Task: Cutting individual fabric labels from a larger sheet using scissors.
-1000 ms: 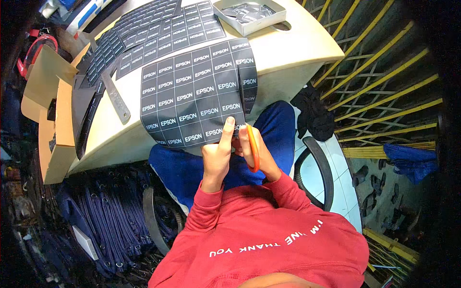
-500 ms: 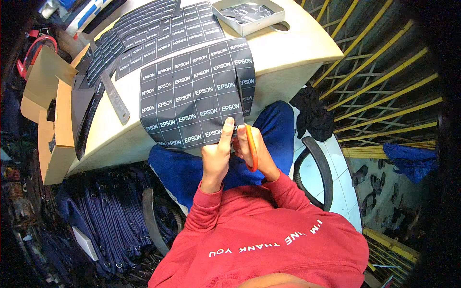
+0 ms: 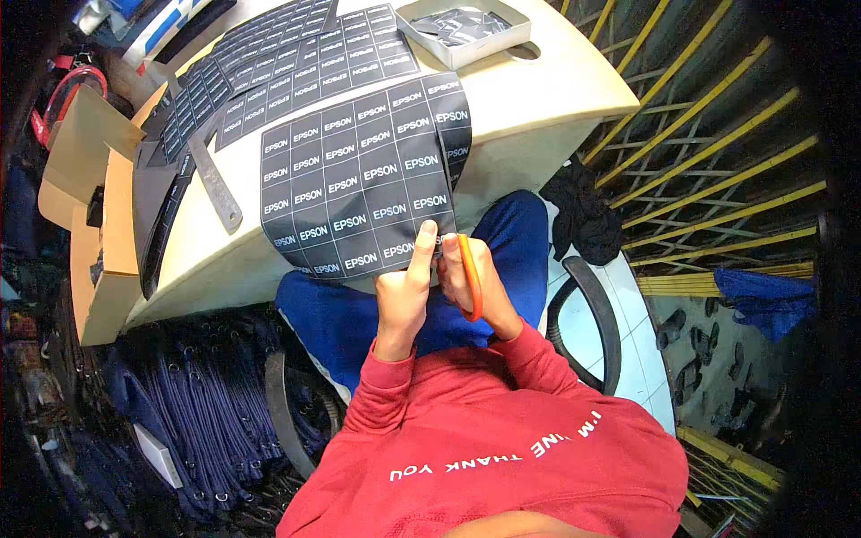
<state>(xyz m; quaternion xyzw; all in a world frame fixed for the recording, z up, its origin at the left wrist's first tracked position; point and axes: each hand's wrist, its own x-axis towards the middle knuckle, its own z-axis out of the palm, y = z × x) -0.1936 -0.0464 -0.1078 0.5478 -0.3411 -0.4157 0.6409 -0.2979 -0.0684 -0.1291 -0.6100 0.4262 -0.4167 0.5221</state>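
Black flexible sheet with pale grid (image 3: 345, 184): drapes over near edge of pale, smooth surface (image 3: 560, 90), slit toward right side | left hand (image 3: 404, 291): fingers grasp sheet's near edge, thumb on top | right hand (image 3: 485, 273): fingers around orange looped handle (image 3: 469, 282) | flat grey metal strip (image 3: 213, 184): left of sheet | open white box (image 3: 493, 51): beyond, holding black pieces (image 3: 457, 25)

We see an open cardboard box (image 3: 120, 211) on the left, a heap of navy straps (image 3: 211, 403) below it, and black cloth (image 3: 585, 211) near a yellow-barred gate (image 3: 698, 138).
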